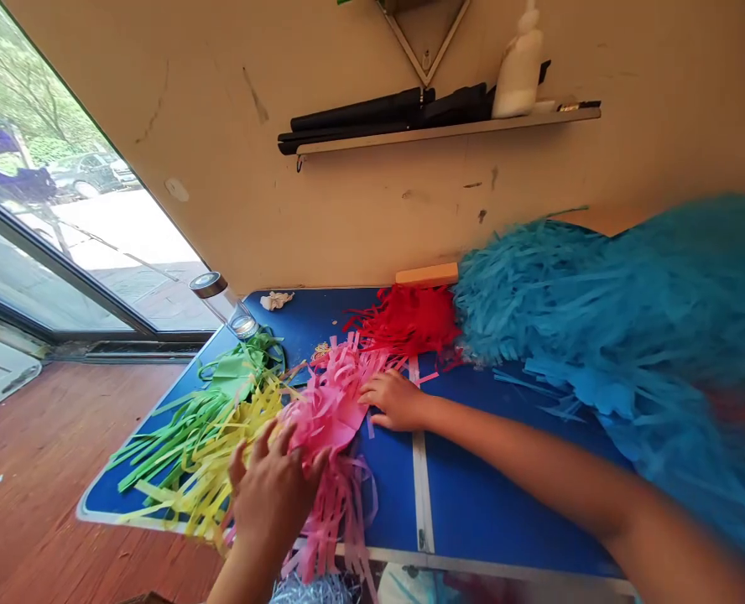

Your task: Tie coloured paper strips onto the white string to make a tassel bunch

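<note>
Fringed pink tissue paper (331, 411) lies bunched in the middle of the blue table, some strips hanging over the front edge. My left hand (275, 478) is above the border of the pink fringe and the yellow fringe (256, 415), fingers spread and bent. At the pink paper's right side rests my right hand (398, 401), fingertips touching it, thumb apart from the fingers. Green fringe (177, 432) spreads beyond the yellow at the left. Behind the pink is a pile of red fringe (419, 319).
Blue fringed material (554, 294) heaps over the right side of the table (473, 495). A clear glass bottle (227, 306) stands near the back left corner. Above, a wall shelf (461, 130) bears black rolls and a white bottle (518, 71). A glass door (89, 226) is at left.
</note>
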`<state>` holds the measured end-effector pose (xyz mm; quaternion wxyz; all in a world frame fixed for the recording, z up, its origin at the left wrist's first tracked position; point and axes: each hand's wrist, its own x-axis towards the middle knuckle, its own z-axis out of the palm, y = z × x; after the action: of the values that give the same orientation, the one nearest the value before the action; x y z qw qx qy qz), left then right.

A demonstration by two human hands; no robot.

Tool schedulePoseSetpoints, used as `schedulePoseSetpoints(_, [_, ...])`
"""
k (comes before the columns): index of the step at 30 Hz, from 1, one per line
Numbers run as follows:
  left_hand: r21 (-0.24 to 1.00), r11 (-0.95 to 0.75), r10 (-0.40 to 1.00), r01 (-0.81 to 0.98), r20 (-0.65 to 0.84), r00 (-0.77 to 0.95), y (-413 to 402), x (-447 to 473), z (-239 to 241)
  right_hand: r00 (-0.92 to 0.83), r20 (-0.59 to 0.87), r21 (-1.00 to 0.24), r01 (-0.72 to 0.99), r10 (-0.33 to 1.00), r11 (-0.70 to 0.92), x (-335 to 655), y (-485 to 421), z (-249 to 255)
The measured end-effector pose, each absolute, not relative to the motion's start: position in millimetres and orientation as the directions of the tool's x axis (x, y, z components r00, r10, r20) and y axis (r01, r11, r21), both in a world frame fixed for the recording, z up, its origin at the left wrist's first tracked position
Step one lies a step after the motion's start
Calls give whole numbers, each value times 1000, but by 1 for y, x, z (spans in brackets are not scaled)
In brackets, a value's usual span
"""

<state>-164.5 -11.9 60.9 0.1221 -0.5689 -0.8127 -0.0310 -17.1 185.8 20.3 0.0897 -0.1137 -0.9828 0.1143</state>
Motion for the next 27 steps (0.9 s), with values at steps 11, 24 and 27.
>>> schedulePoseSetpoints(11, [104, 240, 968, 965, -104, -229, 79, -150, 44, -890, 194, -227, 369, 413, 901, -18, 205, 20])
schedulePoseSetpoints(24, [121, 309, 950, 943, -78, -302, 83, -156, 40, -878, 280, -218, 336, 389, 916, -17, 202, 26])
schedulePoseSetpoints(27, [154, 304, 952, 940, -84, -294, 84, -162, 39, -878, 285, -206, 337, 386, 919, -17, 201, 26])
